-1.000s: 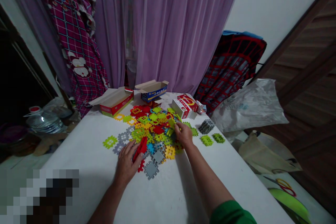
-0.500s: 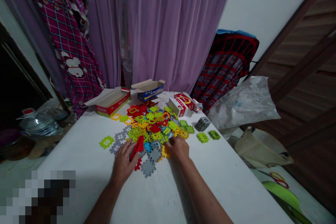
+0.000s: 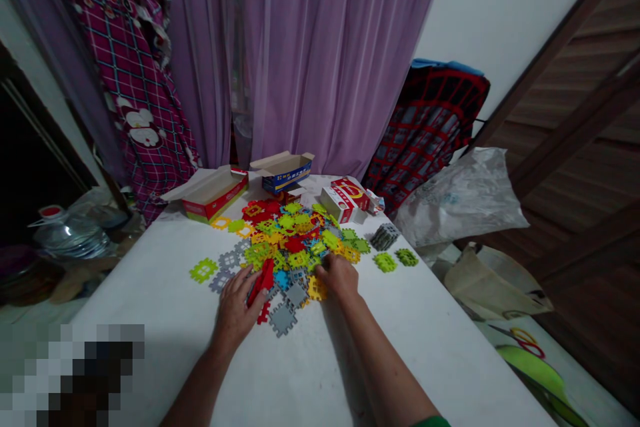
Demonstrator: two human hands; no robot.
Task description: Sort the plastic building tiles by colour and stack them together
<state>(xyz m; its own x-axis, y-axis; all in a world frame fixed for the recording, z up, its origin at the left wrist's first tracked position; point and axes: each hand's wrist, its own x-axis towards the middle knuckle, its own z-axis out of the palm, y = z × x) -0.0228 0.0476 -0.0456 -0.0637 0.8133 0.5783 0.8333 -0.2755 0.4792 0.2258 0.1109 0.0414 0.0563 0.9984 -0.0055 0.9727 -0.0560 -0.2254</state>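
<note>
- Head view: a tile pile (image 3: 296, 240) lay heaped in mixed colours on the white table (image 3: 400, 360), with both hands at its near side.
- Left of the pile's near end, the left hand (image 3: 237, 300) held a tilted red stack (image 3: 263, 282) between thumb and fingers.
- At the pile's near right, the right hand (image 3: 341, 277) was curled beside a yellow tile (image 3: 317, 289); its fingertips were hidden, so its grip could not be told.
- A slack left thumb could have let the red stack fan out; a dragging right wrist could have scattered loose tiles.
- Behind the pile, the red box (image 3: 220, 198) and blue box (image 3: 289, 180) stood open, contents unclear; the white box (image 3: 337, 205), behind right, hid its inside.
- Right of the pile stood a grey stack (image 3: 385, 237).
</note>
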